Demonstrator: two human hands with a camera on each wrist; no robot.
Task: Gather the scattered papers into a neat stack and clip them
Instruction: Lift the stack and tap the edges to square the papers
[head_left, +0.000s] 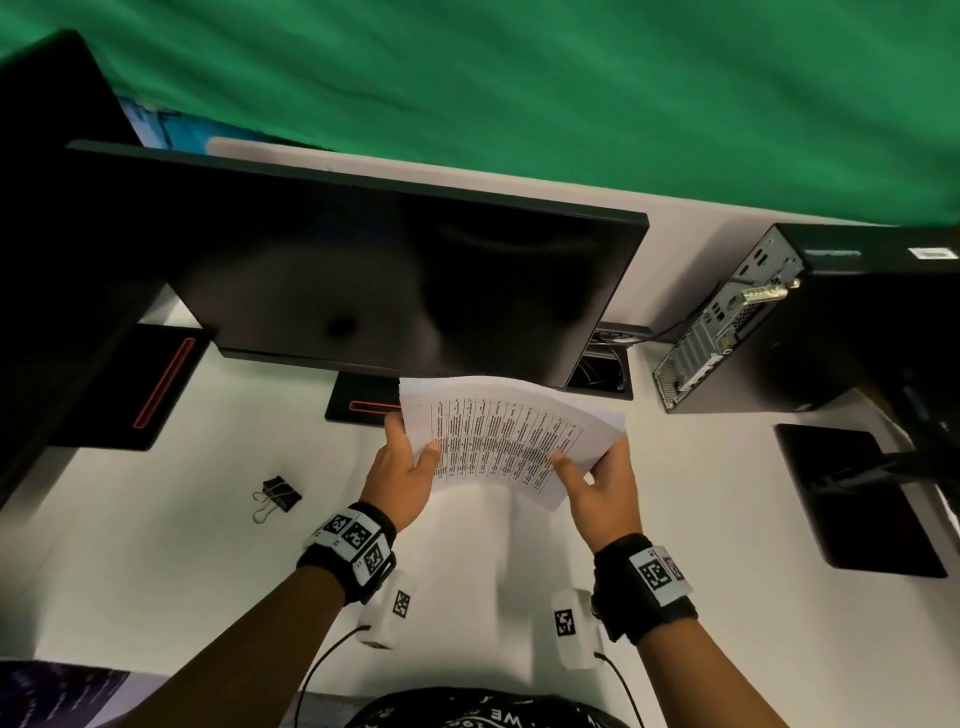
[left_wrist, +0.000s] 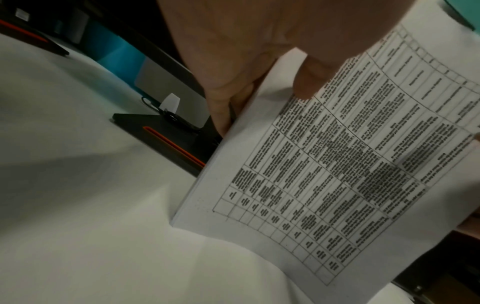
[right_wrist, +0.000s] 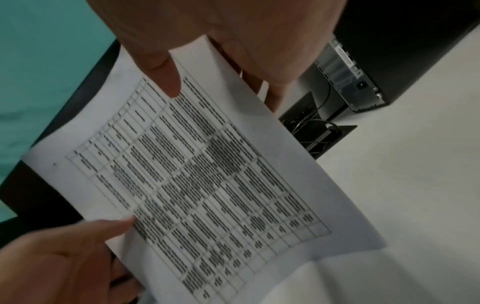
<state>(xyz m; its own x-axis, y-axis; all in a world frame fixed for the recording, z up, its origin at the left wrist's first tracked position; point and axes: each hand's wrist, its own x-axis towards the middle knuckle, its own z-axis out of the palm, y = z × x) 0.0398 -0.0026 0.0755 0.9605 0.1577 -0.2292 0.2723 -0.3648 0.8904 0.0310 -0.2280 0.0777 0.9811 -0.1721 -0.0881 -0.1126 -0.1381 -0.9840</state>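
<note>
Left hand (head_left: 402, 470): grips the left edge of the papers, thumb on the printed face, fingers (left_wrist: 221, 111) curled behind.
Right hand (head_left: 602, 486): grips the right edge the same way, thumb on top, fingers (right_wrist: 275, 96) curled underneath.
Papers (head_left: 509, 436): one sheaf held above the bench, printed table uppermost, bowed between the two hands; in the left wrist view several sheet edges lie nearly flush at the near corner.
Binder clip (head_left: 278, 498): black, wire handles, lying on the bench left of the hands, apart from them (untouched by either hand).
Bench (head_left: 156, 545): white; no loose sheets show on the part in view.
Progress: gathering looks done; squaring the edges and clipping remain, by my reading.
Monitor (head_left: 395, 280): dark, just beyond the sheaf's far edge; its stand base (head_left: 363, 405) sits below that edge.
Computer tower (head_left: 810, 322): far right, well apart.
Room: open bench near and to the left, toward the clip; tight on the far side.
</note>
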